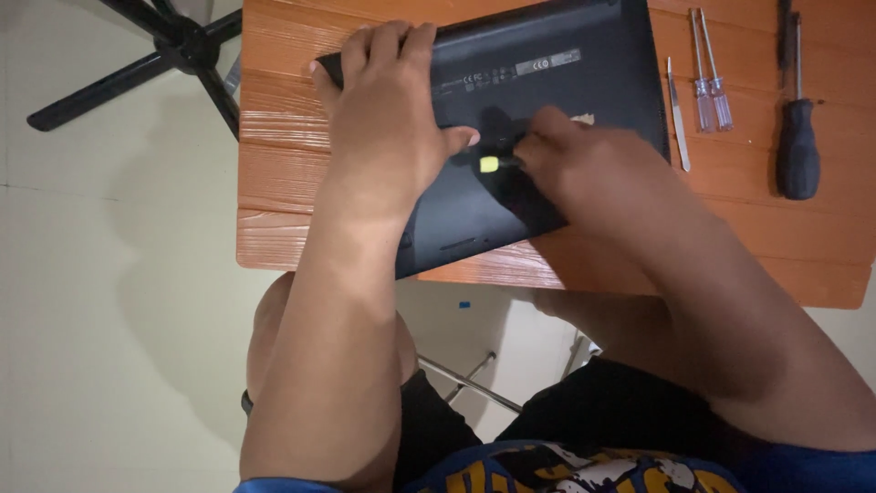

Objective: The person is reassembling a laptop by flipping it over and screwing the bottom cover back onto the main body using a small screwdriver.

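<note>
A black laptop (538,119) lies upside down on the surface (292,183), a small top of orange-brown wood with a ribbed, plank-like grain, and everything else sits in relation to that matte plastic slab. The laptop's flat underside faces up, smooth and dark, with a pale label strip near its far edge and a near corner that juts slightly past the surface's front edge. The left hand (388,119) presses flat on the laptop's left part, fingers spread over its far left corner and thumb stretched toward the middle, not closed around anything. The right hand (584,169) rests on the laptop's middle, fingers curled tight around a small tool (491,164) of which only a yellow-green stub shows, lying against the dark shell just beside the left thumb; the tool's tip cannot be made out. The two hands are near each other, almost touching over the laptop's centre. To the right of the laptop, on bare wood, lie a slim metal tweezer-like pick (678,119) just beside its edge, then two thin screwdrivers with clear handles (712,91) side by side, and farther right a larger screwdriver with a chunky black handle (798,151). Left of the laptop, beyond the surface's edge, the black star-shaped base of a chair (173,46) stands on a pale, smooth tiled floor (100,319).
</note>
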